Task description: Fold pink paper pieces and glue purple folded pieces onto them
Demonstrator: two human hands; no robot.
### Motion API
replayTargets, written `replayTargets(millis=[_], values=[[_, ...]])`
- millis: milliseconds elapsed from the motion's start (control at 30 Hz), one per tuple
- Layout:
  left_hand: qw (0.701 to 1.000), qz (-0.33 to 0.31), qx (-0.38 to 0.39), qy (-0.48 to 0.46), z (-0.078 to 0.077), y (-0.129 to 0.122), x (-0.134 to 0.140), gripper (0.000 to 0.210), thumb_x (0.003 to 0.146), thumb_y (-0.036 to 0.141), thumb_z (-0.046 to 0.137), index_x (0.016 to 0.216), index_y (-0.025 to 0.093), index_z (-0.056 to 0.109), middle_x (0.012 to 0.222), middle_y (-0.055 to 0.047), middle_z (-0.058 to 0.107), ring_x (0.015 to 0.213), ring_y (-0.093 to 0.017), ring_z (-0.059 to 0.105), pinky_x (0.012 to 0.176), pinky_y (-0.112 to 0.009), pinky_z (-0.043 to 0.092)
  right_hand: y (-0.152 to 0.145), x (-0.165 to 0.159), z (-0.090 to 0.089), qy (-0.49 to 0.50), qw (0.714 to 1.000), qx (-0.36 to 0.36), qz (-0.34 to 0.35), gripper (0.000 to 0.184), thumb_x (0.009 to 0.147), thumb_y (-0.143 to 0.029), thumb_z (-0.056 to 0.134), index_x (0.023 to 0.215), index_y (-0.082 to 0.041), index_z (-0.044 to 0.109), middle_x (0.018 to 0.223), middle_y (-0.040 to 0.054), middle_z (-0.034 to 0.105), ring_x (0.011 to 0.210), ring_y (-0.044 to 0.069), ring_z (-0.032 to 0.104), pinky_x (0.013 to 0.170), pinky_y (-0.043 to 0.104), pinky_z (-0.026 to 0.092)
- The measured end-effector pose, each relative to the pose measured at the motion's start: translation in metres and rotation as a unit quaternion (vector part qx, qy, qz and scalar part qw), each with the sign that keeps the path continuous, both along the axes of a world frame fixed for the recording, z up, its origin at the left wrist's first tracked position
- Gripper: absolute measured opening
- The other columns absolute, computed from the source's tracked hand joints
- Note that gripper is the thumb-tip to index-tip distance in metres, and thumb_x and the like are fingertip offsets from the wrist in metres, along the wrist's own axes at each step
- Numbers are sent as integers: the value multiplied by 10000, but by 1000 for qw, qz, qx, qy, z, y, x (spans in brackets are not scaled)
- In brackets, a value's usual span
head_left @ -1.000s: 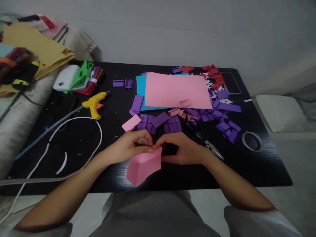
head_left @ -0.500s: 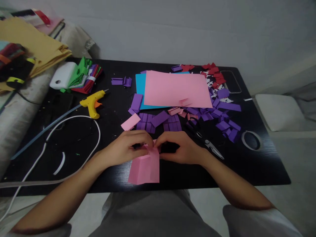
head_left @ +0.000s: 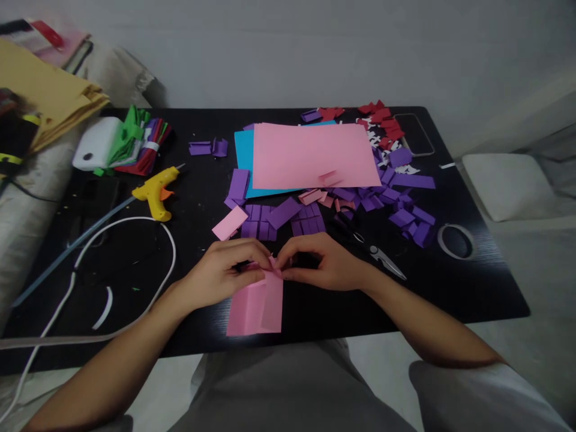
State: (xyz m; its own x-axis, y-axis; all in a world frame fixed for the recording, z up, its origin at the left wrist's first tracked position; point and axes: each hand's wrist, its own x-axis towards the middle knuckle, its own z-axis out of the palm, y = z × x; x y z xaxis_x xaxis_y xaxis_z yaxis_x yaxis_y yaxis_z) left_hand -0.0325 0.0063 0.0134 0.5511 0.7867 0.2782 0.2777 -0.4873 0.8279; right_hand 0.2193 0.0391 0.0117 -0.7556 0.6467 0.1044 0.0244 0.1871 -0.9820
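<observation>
A creased piece of pink paper (head_left: 256, 309) is held near the front edge of the black table, its lower part hanging toward me. My left hand (head_left: 225, 270) pinches its upper edge between thumb and fingers. Close beside it, my right hand (head_left: 321, 262) pinches the upper right corner, the fingertips of both hands almost meeting. Just beyond the hands lie a small folded pink paper piece (head_left: 229, 222) and purple folded paper pieces (head_left: 258, 222). The scissors (head_left: 382, 259) rest to the right of my right hand.
Pink sheets (head_left: 315, 156) lie over a blue sheet (head_left: 243, 159) at the back. A yellow glue gun (head_left: 157, 192) and a white cable (head_left: 173, 252) are on the left. A tape roll (head_left: 456, 242) is at the right, near scattered purple and red paper pieces (head_left: 391, 133).
The view has shifted slightly, so most things appear a little further left. Both hands keep their pinch on the pink paper, and the fingertips have moved only slightly.
</observation>
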Motion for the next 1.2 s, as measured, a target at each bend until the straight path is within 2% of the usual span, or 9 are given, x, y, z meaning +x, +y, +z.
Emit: replayTargets(millis=[133,267,467,600,800,900,1067,1200], values=[[1000,14,-26,-9,0,0,2,17,929,183,747,935,181,731,931,-17,771,857,-116,742,788,-188,557,0,-1,-5,1,1000,-23,-5,126,920,-266,778,1020,-189,771,993,54,794,907,174,728,808,304,557],[998,18,-59,-2,-1,2,2,71,927,143,733,976,194,738,948,-8,771,879,-114,738,801,-189,551,0,-2,-6,-2,999,-39,-22,95,921,-249,767,993,-187,772,959,45,793,894,169,730,810,300,553],[999,-3,-32,2,-3,1,1,116,903,89,714,960,189,729,976,-24,743,926,-137,714,838,-229,549,-4,-5,-5,4,997,-74,-33,84,914,-245,763,965,-178,769,930,42,786,872,168,725,810,305,558],[1000,12,-16,2,-3,-1,1,108,926,98,677,942,187,736,946,-24,750,912,-134,720,827,-225,552,-5,-6,-6,11,996,-81,-34,103,901,-270,785,958,-185,777,945,49,791,894,180,731,827,323,567],[998,36,-41,-3,1,-1,4,131,913,84,655,908,187,736,931,-15,758,872,-123,727,798,-209,551,-5,-7,-5,9,995,-86,-41,101,894,-273,800,950,-190,788,958,51,798,906,185,734,832,325,565],[997,40,-69,-9,2,-1,3,105,911,115,674,934,190,745,933,-17,769,855,-126,730,768,-206,551,-5,-6,-5,5,995,-89,-44,94,896,-262,796,953,-188,786,951,48,796,898,182,732,822,316,560],[984,53,-164,-37,-1,-2,1,78,927,176,683,998,180,714,890,-22,744,750,-119,695,656,-200,526,-4,-3,-2,7,996,-81,-35,113,910,-232,772,1010,-185,752,961,39,770,900,168,716,842,318,566],[964,54,-244,-91,-4,-3,4,113,910,189,716,989,178,636,848,-9,724,734,-117,688,644,-200,511,-4,-3,-1,33,998,-53,-3,351,872,-197,811,1199,-200,683,1026,35,716,925,158,694,868,317,580]])
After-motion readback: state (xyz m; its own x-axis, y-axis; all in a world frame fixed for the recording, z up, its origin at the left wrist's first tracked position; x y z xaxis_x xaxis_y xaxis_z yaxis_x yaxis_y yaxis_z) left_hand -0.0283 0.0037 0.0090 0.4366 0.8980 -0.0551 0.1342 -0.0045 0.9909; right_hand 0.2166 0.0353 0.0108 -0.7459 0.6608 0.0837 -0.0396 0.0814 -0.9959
